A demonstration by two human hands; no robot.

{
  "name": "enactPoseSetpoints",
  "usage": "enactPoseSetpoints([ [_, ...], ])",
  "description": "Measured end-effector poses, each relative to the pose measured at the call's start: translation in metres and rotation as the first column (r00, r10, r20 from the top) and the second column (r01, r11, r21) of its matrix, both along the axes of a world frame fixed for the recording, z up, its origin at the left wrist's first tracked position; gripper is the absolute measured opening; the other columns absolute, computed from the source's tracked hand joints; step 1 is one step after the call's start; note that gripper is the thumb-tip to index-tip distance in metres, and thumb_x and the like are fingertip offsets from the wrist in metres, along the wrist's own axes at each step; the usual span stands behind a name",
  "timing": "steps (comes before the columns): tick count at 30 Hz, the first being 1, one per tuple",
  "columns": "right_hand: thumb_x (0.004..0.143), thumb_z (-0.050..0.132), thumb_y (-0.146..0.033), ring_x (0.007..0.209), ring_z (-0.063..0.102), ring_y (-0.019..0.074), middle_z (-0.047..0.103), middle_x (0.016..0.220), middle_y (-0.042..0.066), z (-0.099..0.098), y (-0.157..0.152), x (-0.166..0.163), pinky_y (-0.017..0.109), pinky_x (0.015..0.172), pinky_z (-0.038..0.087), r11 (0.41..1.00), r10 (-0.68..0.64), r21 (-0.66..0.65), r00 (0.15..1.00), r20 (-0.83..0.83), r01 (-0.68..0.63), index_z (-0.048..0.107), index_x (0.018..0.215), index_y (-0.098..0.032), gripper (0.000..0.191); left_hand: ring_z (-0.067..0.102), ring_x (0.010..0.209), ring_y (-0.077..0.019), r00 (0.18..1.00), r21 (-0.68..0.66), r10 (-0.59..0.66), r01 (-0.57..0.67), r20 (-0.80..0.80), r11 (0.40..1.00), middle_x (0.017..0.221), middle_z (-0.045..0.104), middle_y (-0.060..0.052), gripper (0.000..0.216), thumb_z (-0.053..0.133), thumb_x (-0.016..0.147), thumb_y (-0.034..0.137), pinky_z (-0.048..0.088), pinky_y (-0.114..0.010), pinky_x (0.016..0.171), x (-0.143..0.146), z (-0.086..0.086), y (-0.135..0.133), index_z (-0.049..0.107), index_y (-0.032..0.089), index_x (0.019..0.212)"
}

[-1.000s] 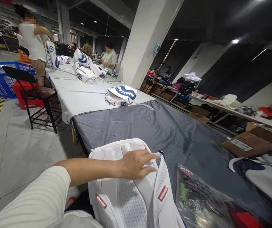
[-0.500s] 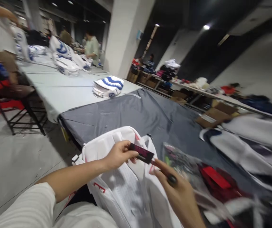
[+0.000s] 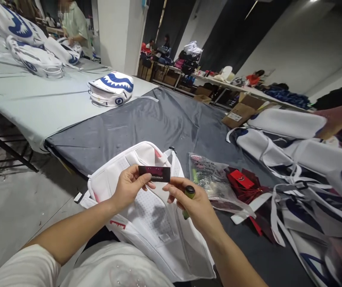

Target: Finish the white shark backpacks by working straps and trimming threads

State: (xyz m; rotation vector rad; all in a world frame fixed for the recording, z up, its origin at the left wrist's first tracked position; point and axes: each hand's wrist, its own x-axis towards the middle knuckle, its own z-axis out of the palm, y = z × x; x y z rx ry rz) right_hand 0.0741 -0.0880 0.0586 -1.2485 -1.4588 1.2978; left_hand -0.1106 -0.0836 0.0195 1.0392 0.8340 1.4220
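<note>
My left hand [image 3: 130, 186] pinches a small dark tag [image 3: 154, 173] with pink print by its left end. My right hand [image 3: 192, 199] touches the tag's right end with its fingertips and also grips a green tool with a black cap [image 3: 188, 196]. Both hands hover over a white backpack [image 3: 150, 211] lying back-side up at the near edge of the dark grey table cover [image 3: 159, 123], its top loop pointing away from me.
A clear plastic bag [image 3: 214, 181] and red tags [image 3: 242, 179] lie right of the backpack. White-and-navy bags [image 3: 302, 159] pile at the right. A shark-print backpack [image 3: 111, 87] sits on the pale table [image 3: 24, 103]. A cardboard box [image 3: 239, 113] stands farther back; a person works far left.
My left hand lifted off the backpack and took the dark tag. My right hand came into view with the green tool and met the tag. The view swung right and down.
</note>
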Motion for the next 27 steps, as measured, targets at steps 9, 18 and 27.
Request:
enactPoseSetpoints([
  [9, 0.083, 0.071, -0.046, 0.048, 0.045, 0.0095, 0.065, 0.064, 0.0, -0.01, 0.016, -0.011, 0.021, 0.045, 0.035, 0.985, -0.138, 0.098, 0.989, -0.056, 0.143, 0.065, 0.091, -0.017, 0.031, 0.067, 0.103, -0.0203, 0.939, 0.337, 0.161, -0.052, -0.305, 0.94, 0.112, 0.07, -0.01, 0.035, 0.067, 0.089, 0.04, 0.055, -0.031, 0.082, -0.003, -0.014, -0.01, 0.06, 0.019, 0.116],
  [18, 0.09, 0.051, -0.015, 0.082, 0.068, 0.0189, 0.074, 0.103, 0.003, 0.009, 0.076, -0.01, 0.025, 0.067, 0.043, 0.783, -0.362, 0.57, 0.564, 0.742, -0.248, 0.059, 0.13, -0.028, 0.043, 0.054, 0.126, -0.0329, 0.149, 0.48, 0.515, -0.217, -0.844, 0.85, 0.139, 0.057, -0.016, 0.057, 0.053, 0.095, 0.051, 0.045, -0.051, 0.103, -0.062, -0.051, 0.058, 0.048, 0.016, 0.139],
  [27, 0.089, 0.054, -0.016, 0.081, 0.066, 0.0207, 0.072, 0.087, 0.009, -0.004, 0.114, -0.062, 0.027, 0.056, 0.02, 0.839, 0.095, -0.065, 0.027, 0.995, -0.541, 0.067, 0.095, -0.02, 0.016, 0.061, 0.112, -0.0264, 0.161, 0.566, 0.596, -0.2, -0.786, 0.8, 0.129, 0.065, -0.01, 0.051, 0.054, 0.095, 0.05, 0.049, -0.042, 0.092, -0.059, -0.066, 0.055, 0.052, 0.017, 0.134],
])
